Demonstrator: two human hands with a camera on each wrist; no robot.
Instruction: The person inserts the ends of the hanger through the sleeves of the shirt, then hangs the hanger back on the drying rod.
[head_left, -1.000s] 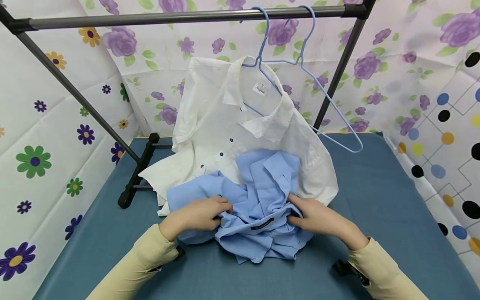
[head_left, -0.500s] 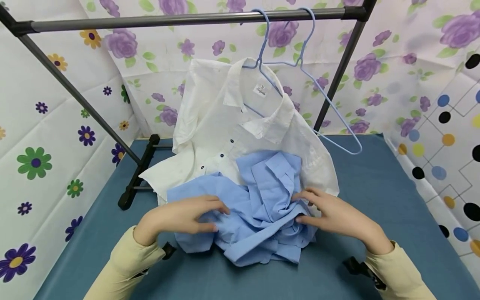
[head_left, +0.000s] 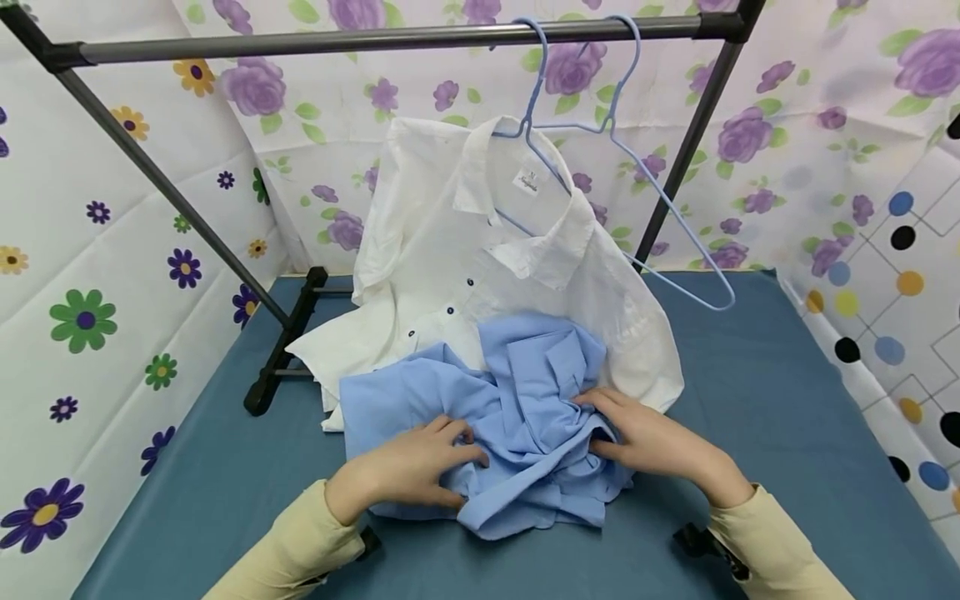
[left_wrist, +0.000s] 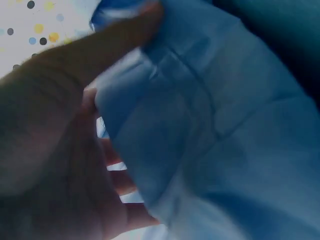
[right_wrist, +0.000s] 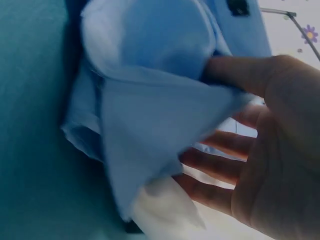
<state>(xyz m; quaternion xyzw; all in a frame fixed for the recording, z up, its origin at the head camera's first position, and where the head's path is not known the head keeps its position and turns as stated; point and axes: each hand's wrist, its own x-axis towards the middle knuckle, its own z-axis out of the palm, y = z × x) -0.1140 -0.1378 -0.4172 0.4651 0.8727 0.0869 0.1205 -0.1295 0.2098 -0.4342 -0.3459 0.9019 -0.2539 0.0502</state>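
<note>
A crumpled light-blue shirt (head_left: 525,392) lies in front of and partly over a white button shirt (head_left: 420,250). My left hand (head_left: 412,467) touches the blue shirt's left part with spread, slightly bent fingers. In the left wrist view, the thumb lies over the blue cloth (left_wrist: 200,125) and the fingers lie behind its edge. At the right side of the bundle, my right hand (head_left: 645,437) holds a fold near the band. In the right wrist view, a pointed cloth flap (right_wrist: 150,125) passes between thumb and fingers. The white shirt hangs on a blue hanger (head_left: 532,92).
A black clothes rack (head_left: 375,43) spans the back, with its foot (head_left: 288,342) on the left. Another blue hanger (head_left: 693,237) hangs bare from the bar. A blue-green cloth (head_left: 765,400) covers the table. Patterned sheets (head_left: 150,275) line the sides and back.
My left hand let go of the blue shirt, lifted away to the left, then came back onto it lower down. My right hand loosened, then closed in again. The black label turned out of the head view.
</note>
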